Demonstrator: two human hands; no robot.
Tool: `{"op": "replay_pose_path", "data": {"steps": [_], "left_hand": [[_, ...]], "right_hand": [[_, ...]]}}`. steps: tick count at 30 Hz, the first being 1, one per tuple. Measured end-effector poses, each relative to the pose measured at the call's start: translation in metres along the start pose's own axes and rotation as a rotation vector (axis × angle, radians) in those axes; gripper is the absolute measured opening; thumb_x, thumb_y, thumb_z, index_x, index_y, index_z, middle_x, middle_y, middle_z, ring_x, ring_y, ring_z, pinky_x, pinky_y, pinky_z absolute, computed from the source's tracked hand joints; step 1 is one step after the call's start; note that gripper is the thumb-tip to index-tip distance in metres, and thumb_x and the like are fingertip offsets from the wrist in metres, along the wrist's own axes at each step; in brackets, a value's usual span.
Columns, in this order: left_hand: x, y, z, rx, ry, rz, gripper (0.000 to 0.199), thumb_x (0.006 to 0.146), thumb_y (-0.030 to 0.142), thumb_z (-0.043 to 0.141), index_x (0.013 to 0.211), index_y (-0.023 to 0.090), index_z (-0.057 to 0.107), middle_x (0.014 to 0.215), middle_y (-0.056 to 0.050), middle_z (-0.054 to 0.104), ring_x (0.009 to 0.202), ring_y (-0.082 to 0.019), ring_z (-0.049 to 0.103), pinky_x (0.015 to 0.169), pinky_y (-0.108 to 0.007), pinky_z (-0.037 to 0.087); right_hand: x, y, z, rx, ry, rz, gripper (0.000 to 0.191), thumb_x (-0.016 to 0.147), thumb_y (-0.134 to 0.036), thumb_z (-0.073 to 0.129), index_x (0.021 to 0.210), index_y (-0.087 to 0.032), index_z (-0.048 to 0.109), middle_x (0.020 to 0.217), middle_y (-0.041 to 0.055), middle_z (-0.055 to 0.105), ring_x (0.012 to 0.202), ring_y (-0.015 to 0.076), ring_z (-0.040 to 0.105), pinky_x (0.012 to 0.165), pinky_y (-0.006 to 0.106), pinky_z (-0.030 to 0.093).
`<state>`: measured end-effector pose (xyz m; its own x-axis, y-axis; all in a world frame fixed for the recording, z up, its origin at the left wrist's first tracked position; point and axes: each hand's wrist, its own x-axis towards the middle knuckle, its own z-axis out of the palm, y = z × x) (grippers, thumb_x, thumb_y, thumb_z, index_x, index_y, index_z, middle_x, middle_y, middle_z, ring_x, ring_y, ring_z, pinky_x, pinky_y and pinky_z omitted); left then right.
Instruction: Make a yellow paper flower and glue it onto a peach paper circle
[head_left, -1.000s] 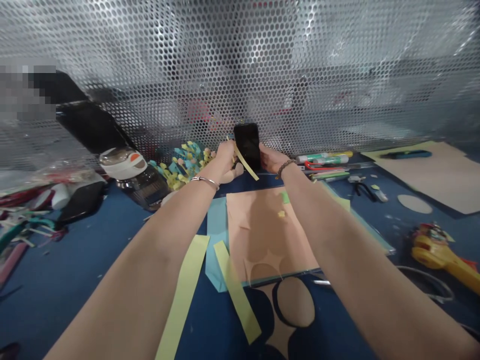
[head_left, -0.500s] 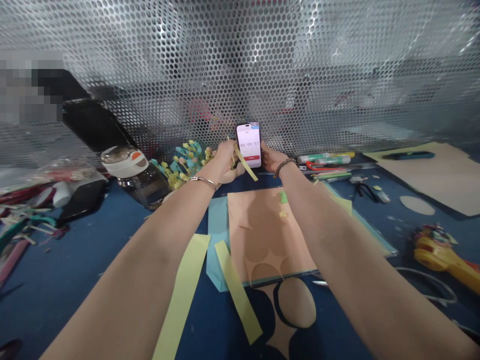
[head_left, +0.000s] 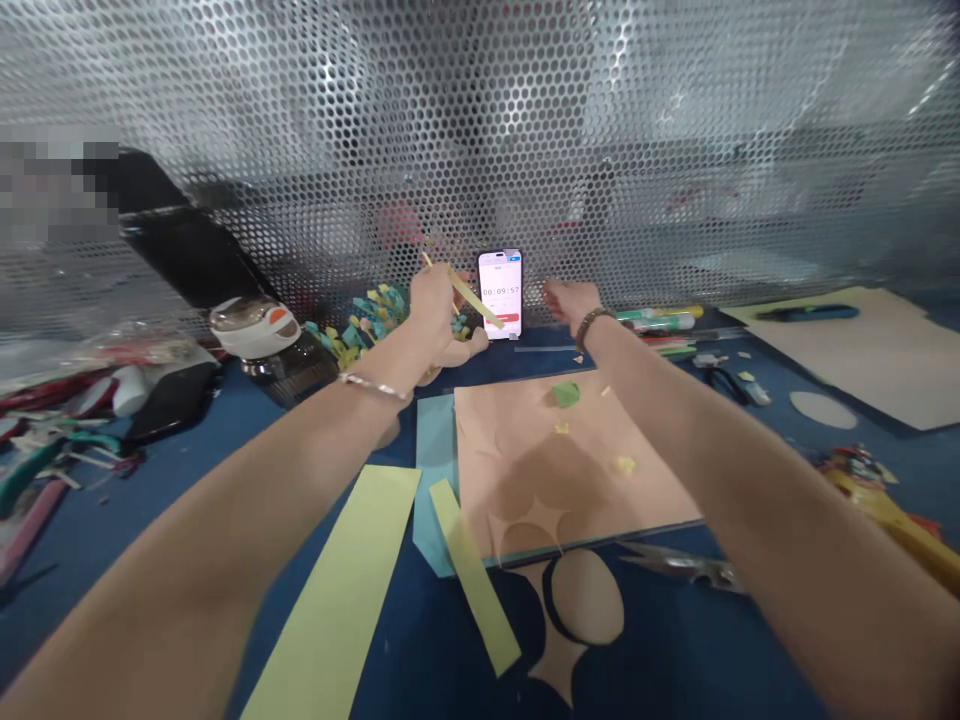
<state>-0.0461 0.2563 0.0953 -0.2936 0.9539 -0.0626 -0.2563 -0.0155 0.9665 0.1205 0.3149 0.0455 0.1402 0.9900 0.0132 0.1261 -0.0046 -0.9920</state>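
Note:
A phone [head_left: 500, 293] with a timer on its screen stands upright against the perforated metal panel. My left hand [head_left: 436, 305] is just left of it, fingers closed on a narrow yellow paper strip [head_left: 474, 298] that slants across toward the screen. My right hand [head_left: 571, 300] is apart from the phone on its right, with bent fingers; whether anything is between them is too small to tell. Nearer me lie a peach sheet [head_left: 525, 440] on blue paper [head_left: 435, 440], and two yellow strips [head_left: 341, 590] [head_left: 476, 580].
A lidded jar [head_left: 281, 350] and paper flowers [head_left: 375, 310] stand left of centre. Markers [head_left: 660, 320] lie at the back right. Scissors [head_left: 690, 568], an oval cutout [head_left: 589, 597] and a yellow tool [head_left: 892, 515] are nearer. Pliers and a black phone lie at the left.
My right hand has let go of the phone and moved right. My left hand has shifted left, away from the phone, with the strip. The scissors have come into view below my right forearm.

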Motion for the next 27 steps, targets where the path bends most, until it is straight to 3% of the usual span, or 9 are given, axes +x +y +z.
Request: {"op": "replay_pose_path", "data": {"steps": [3,6,9,11,13,16,20,27], "left_hand": [[-0.066,0.014,-0.013,-0.084,-0.087,-0.034,0.027,0.090,0.015,0.041,0.063,0.015,0.049,0.073,-0.003,0.057,0.063,-0.010,0.054,0.054,-0.020,0.043],[-0.152,0.007,-0.030,-0.106,-0.234,-0.172,0.027,0.089,0.020,0.043,0.063,0.015,0.049,0.068,-0.001,0.052,0.058,-0.009,0.046,0.050,-0.018,0.036],[-0.224,-0.019,-0.046,0.007,-0.313,-0.446,0.029,0.090,0.031,0.043,0.065,0.017,0.050,0.066,0.001,0.046,0.061,-0.010,0.042,0.054,-0.019,0.036],[-0.253,-0.039,-0.054,0.004,-0.291,-0.524,0.033,0.088,0.041,0.047,0.064,0.018,0.048,0.061,0.003,0.041,0.056,-0.010,0.037,0.052,-0.020,0.033],[-0.268,-0.056,-0.058,-0.055,-0.217,-0.556,0.031,0.083,0.044,0.055,0.067,0.019,0.048,0.061,0.004,0.041,0.055,-0.010,0.037,0.052,-0.020,0.033],[-0.275,-0.075,-0.063,-0.057,-0.158,-0.496,0.031,0.076,0.048,0.062,0.071,0.019,0.053,0.066,0.002,0.049,0.061,-0.012,0.045,0.057,-0.022,0.038],[-0.277,-0.086,-0.072,0.044,-0.140,-0.372,0.031,0.076,0.049,0.063,0.074,0.019,0.058,0.067,0.000,0.053,0.065,-0.015,0.049,0.060,-0.023,0.041],[-0.270,-0.096,-0.081,0.132,-0.158,-0.355,0.031,0.075,0.050,0.064,0.078,0.020,0.061,0.071,-0.002,0.059,0.073,-0.018,0.055,0.065,-0.025,0.044]], "right_hand": [[-0.042,-0.023,-0.023,-0.017,-0.040,-0.073,0.024,0.091,-0.033,0.053,0.103,-0.013,0.058,0.096,0.0045,0.062,0.077,0.0142,0.061,0.067,0.031,0.052],[-0.119,-0.034,-0.041,-0.040,-0.178,-0.148,0.032,0.095,-0.027,0.043,0.071,-0.013,0.059,0.067,0.0016,0.059,0.057,0.0096,0.054,0.057,0.024,0.046],[-0.212,-0.024,-0.054,-0.061,-0.348,-0.160,0.013,0.090,-0.022,0.049,0.082,-0.017,0.059,0.071,0.0008,0.060,0.064,0.0120,0.056,0.062,0.025,0.046],[-0.265,-0.009,-0.059,-0.024,-0.487,-0.073,0.015,0.091,-0.033,0.048,0.098,-0.022,0.055,0.083,0.0016,0.058,0.076,0.0139,0.055,0.071,0.028,0.046],[-0.304,0.005,-0.062,0.030,-0.566,0.055,0.022,0.092,-0.042,0.045,0.100,-0.023,0.052,0.089,0.0028,0.055,0.079,0.0153,0.052,0.074,0.030,0.045],[-0.333,0.022,-0.061,0.064,-0.672,0.115,0.025,0.090,-0.046,0.048,0.097,-0.022,0.049,0.090,0.0039,0.053,0.082,0.0169,0.050,0.077,0.034,0.044],[-0.338,0.037,-0.054,0.077,-0.684,0.132,0.024,0.086,-0.043,0.055,0.094,-0.021,0.046,0.084,0.0020,0.051,0.075,0.0153,0.049,0.069,0.031,0.043],[-0.339,0.055,-0.050,0.004,-0.700,0.120,0.017,0.086,-0.041,0.054,0.087,-0.025,0.051,0.071,-0.0015,0.051,0.061,0.0133,0.049,0.056,0.027,0.041]]}}
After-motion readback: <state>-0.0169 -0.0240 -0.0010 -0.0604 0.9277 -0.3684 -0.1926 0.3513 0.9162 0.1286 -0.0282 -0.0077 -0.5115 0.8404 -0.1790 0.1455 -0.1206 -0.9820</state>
